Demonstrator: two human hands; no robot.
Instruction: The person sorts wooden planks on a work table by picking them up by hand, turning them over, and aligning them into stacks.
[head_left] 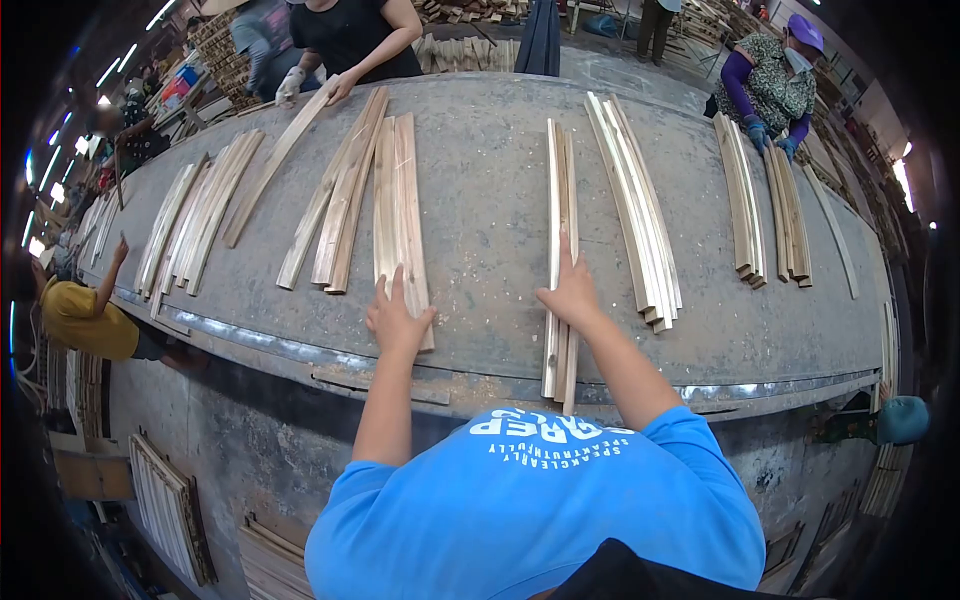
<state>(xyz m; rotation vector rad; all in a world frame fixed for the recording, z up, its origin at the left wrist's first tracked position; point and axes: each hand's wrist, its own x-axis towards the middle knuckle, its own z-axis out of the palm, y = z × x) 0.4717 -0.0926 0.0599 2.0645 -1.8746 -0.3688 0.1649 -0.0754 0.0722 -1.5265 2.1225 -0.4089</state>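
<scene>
My left hand (398, 318) lies with spread fingers on the near end of a group of pale wooden strips (401, 190) on the grey table (480, 220). To its right, my right hand (572, 292) rests on a second, narrower group of strips (556, 345), index finger stretched along them and thumb out to the side. Neither hand is wrapped round the wood. The narrower group reaches to the table's near edge. Another bundle of strips (635, 215) lies just right of my right hand, and a fanned bundle (345, 195) sits left of my left hand.
Across the table, a person in black (360, 40) touches a strip (285, 155); a person in a purple cap (775, 80) handles strips (788, 215) at the right. A person in yellow (90, 318) is at the left. More strips (215, 215) lie on the left side.
</scene>
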